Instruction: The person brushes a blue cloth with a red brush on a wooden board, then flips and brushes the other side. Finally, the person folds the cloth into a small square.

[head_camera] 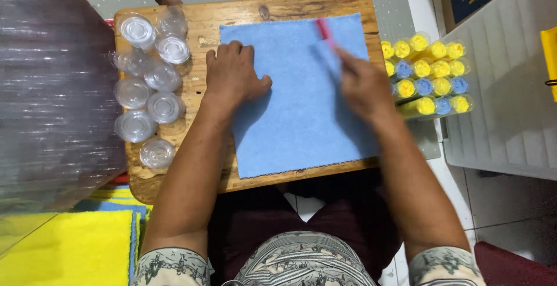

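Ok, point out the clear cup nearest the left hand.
It is the clear cup in the right column of the cluster, closest to the left hand's wrist; the rest sit farther left, above or below.

Wooden board [255, 8]; blue cloth [296, 117]; 9 clear plastic cups [148, 85]

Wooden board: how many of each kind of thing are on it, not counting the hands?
clear plastic cups: 9
blue cloth: 1
pink stick: 1
Total: 11
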